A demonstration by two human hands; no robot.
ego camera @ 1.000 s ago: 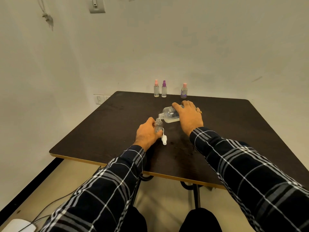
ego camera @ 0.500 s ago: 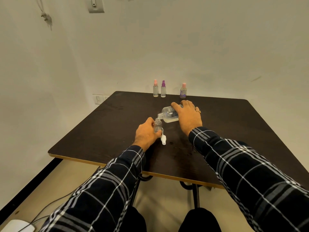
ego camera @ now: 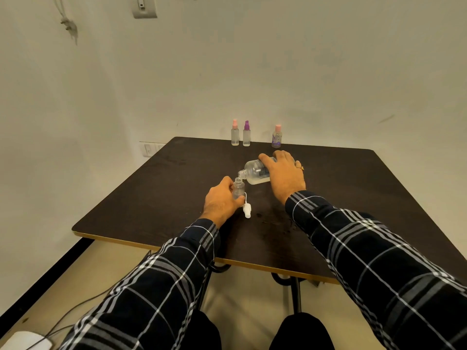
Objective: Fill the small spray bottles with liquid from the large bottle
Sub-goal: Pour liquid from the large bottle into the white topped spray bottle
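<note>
My left hand [ego camera: 219,200] grips a small clear spray bottle [ego camera: 238,189] that stands upright and uncapped on the dark table [ego camera: 151,198]. My right hand [ego camera: 284,175] holds the large clear bottle [ego camera: 254,171] tipped on its side, its open neck just above the small bottle's mouth. Some liquid lies in the lower side of the large bottle. A white spray cap [ego camera: 247,210] with its tube lies on the table beside my left hand.
Three small spray bottles stand at the table's far edge: a pink-capped one [ego camera: 235,133], a purple-capped one [ego camera: 246,134] and another pink-capped one [ego camera: 277,137]. Wet marks show on the table near the front. Cables and a white object [ego camera: 22,341] lie on the floor at left.
Both hands and both bottles keep nearly the same pose, with the large bottle still tipped over the small one. Only the camera view has shifted slightly.
</note>
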